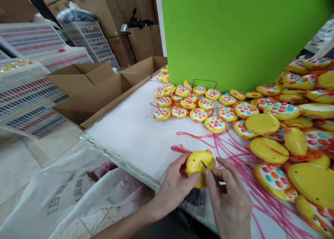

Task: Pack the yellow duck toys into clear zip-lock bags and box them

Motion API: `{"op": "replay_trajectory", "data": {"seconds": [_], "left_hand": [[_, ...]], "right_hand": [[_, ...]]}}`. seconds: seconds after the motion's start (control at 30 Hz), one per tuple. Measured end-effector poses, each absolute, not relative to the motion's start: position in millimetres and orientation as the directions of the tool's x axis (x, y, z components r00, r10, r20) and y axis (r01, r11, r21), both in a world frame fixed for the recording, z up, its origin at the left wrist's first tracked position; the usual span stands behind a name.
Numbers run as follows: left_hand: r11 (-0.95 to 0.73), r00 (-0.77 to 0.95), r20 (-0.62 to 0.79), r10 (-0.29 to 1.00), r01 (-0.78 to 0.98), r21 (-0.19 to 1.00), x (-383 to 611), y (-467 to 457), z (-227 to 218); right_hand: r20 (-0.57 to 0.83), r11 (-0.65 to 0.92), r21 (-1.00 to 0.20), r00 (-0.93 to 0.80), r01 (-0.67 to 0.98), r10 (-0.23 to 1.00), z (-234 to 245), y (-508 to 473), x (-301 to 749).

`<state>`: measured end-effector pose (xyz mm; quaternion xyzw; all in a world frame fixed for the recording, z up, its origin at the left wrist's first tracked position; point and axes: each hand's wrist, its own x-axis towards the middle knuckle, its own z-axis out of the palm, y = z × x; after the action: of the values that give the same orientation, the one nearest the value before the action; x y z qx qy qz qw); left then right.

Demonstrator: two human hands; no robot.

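Near the bench's front edge, my left hand (173,186) clamps a yellow toy (200,165) face-down; my right hand (229,200) pinches a thin tool (204,164) against its back. Next, steady pressure is needed.

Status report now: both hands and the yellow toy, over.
Left hand grips yellow toy, back side up. Right hand holds thin dark tool against it. Pink cords lie beside; toy pile at right.

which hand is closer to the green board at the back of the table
Right, though only slightly. The right hand sits almost straight below the green board, pinching a thin dark tool. The left hand grips the yellow toy further to the left.
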<state>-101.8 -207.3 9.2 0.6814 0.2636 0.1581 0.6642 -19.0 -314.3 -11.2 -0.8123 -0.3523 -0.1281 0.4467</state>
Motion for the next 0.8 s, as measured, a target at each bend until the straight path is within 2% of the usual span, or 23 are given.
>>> {"op": "replay_trajectory", "data": {"seconds": [0.33, 0.8], "left_hand": [[0.020, 0.794, -0.128, 0.594, 0.145, 0.989, -102.4, -211.7, 6.3], [0.038, 0.788, -0.149, 0.598, 0.157, 0.987, -104.4, -214.6, 9.1]], "right_hand": [[0.473, -0.354, -0.687, 0.760, 0.635, 0.445, -13.6, -308.8, -26.4], [0.476, -0.382, -0.660, 0.753, 0.647, 0.454, -20.1, -303.7, -27.9]]}}
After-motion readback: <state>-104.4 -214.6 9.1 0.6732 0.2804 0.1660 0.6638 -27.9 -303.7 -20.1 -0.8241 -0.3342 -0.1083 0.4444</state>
